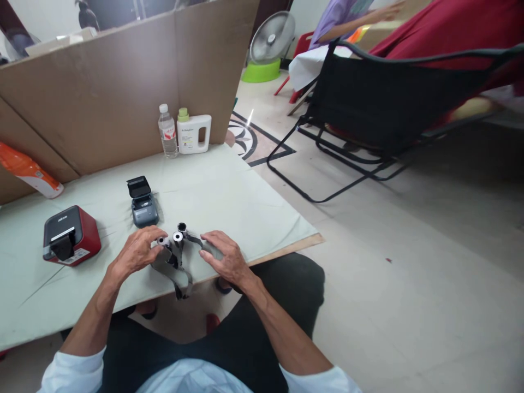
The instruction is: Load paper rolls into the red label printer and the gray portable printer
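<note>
My left hand [139, 251] has its thumb and index finger around a small roll [162, 242] with a pale core, near the table's front edge. A second small roll [177, 237] with a white core stands just right of it, and a dark-cored roll [182, 227] is behind. Dark grey ribbon [189, 284] loops from the rolls and hangs over the edge. My right hand [227, 259] pinches a stretch of grey ribbon [196, 240] running from the rolls, thumb and fingers curled about it. Behind the rolls sits a small dark label printer [144, 212], its lid raised.
A red and black printer [72, 234] stands on the left of the table [229, 185]. Along the cardboard wall [123, 87] are an orange bottle [30, 170], a water bottle [168, 134] and a white jug [194, 134]. A black folding chair [368, 98], a fan [272, 38] and another person [335, 22] are beyond.
</note>
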The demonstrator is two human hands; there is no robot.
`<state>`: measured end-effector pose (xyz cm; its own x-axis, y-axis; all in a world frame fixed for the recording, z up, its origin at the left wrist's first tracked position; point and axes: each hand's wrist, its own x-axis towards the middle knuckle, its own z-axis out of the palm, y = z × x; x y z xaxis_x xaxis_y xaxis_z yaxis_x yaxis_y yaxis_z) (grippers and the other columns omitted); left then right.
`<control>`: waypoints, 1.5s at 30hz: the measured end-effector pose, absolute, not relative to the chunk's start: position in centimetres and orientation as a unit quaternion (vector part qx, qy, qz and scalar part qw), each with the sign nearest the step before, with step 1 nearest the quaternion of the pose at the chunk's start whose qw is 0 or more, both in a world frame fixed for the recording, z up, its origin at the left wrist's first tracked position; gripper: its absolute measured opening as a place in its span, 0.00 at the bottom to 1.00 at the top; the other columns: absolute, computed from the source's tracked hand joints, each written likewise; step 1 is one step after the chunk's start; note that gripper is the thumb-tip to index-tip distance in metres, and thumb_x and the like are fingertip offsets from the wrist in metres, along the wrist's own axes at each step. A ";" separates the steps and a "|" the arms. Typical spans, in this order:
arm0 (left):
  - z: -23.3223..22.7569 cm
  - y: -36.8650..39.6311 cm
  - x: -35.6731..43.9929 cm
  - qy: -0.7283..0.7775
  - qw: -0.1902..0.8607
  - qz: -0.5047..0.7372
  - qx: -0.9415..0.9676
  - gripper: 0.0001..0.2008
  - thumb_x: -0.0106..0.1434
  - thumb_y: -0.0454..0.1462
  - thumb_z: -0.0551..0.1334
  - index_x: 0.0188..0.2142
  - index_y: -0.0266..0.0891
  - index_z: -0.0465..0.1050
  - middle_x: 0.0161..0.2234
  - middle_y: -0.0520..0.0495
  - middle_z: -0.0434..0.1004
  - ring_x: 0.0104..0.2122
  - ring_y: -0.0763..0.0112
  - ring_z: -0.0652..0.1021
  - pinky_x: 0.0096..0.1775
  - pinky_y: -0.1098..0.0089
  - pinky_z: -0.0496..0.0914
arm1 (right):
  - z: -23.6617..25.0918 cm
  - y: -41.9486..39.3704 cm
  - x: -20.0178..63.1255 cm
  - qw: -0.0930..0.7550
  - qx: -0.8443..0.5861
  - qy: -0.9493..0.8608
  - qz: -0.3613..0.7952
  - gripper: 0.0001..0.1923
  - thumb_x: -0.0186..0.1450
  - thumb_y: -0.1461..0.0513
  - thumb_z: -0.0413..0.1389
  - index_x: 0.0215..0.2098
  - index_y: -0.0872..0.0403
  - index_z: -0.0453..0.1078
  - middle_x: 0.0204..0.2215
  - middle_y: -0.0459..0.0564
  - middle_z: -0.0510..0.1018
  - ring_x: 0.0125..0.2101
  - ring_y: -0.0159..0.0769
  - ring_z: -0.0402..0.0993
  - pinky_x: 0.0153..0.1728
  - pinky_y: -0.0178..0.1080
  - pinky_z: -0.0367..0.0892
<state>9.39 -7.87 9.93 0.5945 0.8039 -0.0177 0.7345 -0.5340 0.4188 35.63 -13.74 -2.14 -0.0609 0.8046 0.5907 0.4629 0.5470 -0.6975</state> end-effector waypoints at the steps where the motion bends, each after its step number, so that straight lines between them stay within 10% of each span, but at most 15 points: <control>1: 10.1 -7.9 9.3 0.439 0.204 0.108 0.868 0.15 0.63 0.32 0.60 0.48 0.42 0.79 0.47 0.44 0.82 0.45 0.61 0.80 0.47 0.65 0.74 | -2.2 -13.8 35.6 0.522 -0.449 -0.705 0.171 0.15 0.70 0.59 0.60 0.54 0.51 0.75 0.46 0.58 0.80 0.47 0.46 0.78 0.50 0.50 0.76; 10: 11.1 -8.2 8.7 0.442 0.247 0.246 0.826 0.14 0.59 0.30 0.60 0.43 0.39 0.79 0.40 0.46 0.83 0.35 0.69 0.79 0.34 0.72 0.72 | 0.5 -13.9 35.5 0.576 -0.463 -0.654 0.159 0.15 0.71 0.59 0.57 0.55 0.50 0.74 0.46 0.57 0.78 0.40 0.43 0.78 0.42 0.48 0.78; 20: 11.4 -7.9 8.1 0.466 0.305 0.320 0.767 0.09 0.59 0.36 0.64 0.39 0.37 0.80 0.31 0.48 0.81 0.30 0.72 0.77 0.31 0.74 0.70 | 4.6 -11.8 32.2 0.450 -0.372 -0.805 0.100 0.31 0.65 0.66 0.62 0.65 0.48 0.66 0.57 0.59 0.74 0.57 0.51 0.72 0.55 0.54 0.75; 33: 9.9 -8.7 8.0 0.443 0.324 0.332 0.767 0.08 0.59 0.34 0.64 0.39 0.37 0.80 0.31 0.48 0.80 0.29 0.73 0.77 0.31 0.74 0.72 | 5.4 -10.9 28.5 0.495 -0.297 -0.817 0.000 0.09 0.70 0.66 0.58 0.45 0.53 0.78 0.39 0.55 0.80 0.39 0.41 0.74 0.39 0.42 0.73; 45: 9.0 -7.2 6.2 0.409 0.182 0.354 0.821 0.12 0.58 0.27 0.61 0.40 0.39 0.80 0.36 0.47 0.82 0.33 0.71 0.78 0.33 0.73 0.73 | 4.1 -9.5 27.5 0.465 -0.293 -0.836 -0.005 0.09 0.74 0.64 0.55 0.43 0.53 0.78 0.36 0.53 0.82 0.37 0.37 0.77 0.38 0.38 0.71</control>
